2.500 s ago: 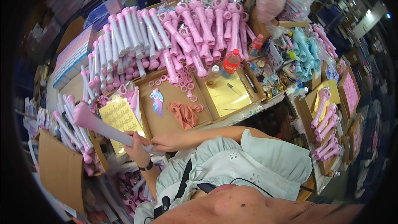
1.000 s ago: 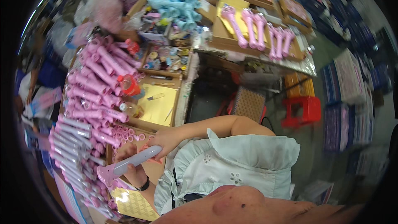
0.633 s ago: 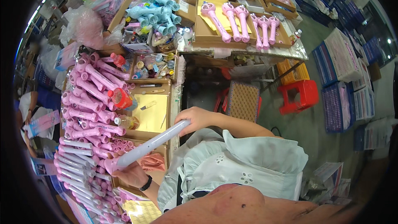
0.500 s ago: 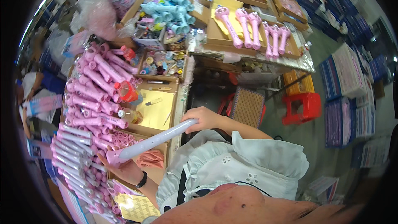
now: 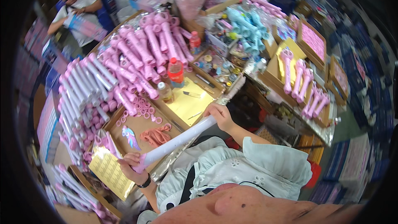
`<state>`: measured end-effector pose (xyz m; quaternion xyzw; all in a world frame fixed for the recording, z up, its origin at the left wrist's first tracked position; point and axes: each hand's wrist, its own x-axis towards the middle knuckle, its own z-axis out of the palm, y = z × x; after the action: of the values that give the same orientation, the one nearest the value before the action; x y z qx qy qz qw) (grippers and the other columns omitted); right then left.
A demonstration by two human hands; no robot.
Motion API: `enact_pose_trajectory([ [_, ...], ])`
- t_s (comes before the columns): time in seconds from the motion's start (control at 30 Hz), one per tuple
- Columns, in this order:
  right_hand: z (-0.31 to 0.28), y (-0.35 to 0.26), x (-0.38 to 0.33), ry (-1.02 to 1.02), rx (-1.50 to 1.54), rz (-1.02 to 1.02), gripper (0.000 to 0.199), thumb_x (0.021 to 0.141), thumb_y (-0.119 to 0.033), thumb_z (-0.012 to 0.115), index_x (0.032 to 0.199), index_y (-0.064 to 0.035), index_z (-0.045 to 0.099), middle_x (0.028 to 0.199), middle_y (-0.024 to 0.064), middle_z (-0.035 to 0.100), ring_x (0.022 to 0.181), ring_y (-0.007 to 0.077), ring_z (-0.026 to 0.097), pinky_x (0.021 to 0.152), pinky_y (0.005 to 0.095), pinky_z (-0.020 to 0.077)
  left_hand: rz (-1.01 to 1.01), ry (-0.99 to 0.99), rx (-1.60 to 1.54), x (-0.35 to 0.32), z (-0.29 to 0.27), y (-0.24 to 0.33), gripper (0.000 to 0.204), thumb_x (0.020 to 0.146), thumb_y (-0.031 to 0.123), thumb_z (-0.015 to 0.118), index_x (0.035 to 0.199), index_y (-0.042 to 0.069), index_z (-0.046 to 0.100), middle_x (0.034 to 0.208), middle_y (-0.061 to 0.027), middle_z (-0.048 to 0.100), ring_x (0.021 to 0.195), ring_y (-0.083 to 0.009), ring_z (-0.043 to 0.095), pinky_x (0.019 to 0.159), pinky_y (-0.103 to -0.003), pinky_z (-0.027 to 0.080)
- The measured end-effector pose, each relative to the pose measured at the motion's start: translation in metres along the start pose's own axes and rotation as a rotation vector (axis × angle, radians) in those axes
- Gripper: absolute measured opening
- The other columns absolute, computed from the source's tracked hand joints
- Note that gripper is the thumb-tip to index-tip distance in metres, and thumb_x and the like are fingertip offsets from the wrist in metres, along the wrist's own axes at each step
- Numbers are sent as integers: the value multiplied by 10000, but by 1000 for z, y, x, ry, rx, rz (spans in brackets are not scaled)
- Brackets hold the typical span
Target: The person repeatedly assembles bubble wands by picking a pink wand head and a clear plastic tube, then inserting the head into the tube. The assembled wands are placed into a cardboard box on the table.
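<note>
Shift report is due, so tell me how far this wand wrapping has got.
Done: wrapped pink wands lie stacked in rows along the bench's left side. In hand: one long white-wrapped wand, the left hand at its pink end and the right hand at the other. Left: a heap of unwrapped pink wands behind the red-capped bottle, and loose pink rings in the tray.

Cluttered workbench (image 5: 265, 81) (cardboard trays), grey floor (image 5: 344, 120).
</note>
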<state>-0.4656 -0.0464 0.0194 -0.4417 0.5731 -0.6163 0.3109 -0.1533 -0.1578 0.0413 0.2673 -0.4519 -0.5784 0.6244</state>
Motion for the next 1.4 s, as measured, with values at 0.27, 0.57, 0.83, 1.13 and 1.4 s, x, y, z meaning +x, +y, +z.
enact_pose_trajectory([
  [0.27,66,15,58,-491,-4,305,356,938,-284,460,760,-13,607,688,10,554,681,93,494,651,248,390,-17,-88,64,-46,-59,42,652,919,468,436,385,94,430,396,-101,498,419,-233,514,573,-357,476],
  [0.57,140,39,58,-911,-4,1029,405,933,-408,424,825,-65,608,598,58,544,382,69,362,325,215,246,591,418,-113,-81,-59,58,518,975,451,254,645,87,417,633,-44,457,627,-172,408,683,-305,379],
  [0.83,180,39,11,-985,112,1192,469,922,-472,426,896,-35,595,626,70,568,353,48,320,307,187,211,685,483,381,-76,-76,78,392,938,430,374,943,45,450,937,-167,509,826,-233,525,716,-328,446],
  [1.13,185,5,41,-923,44,748,382,918,-382,483,874,-24,610,646,8,539,399,42,365,344,186,260,236,692,563,-104,-119,80,298,952,167,426,734,-12,522,851,-68,510,725,-116,493,673,-245,414],
  [1.4,176,3,35,-1057,-35,638,312,921,-312,487,886,-26,608,636,20,545,419,43,399,362,191,287,166,759,137,-98,-131,82,529,963,310,419,529,24,515,627,-136,586,586,-200,545,632,-300,445],
])
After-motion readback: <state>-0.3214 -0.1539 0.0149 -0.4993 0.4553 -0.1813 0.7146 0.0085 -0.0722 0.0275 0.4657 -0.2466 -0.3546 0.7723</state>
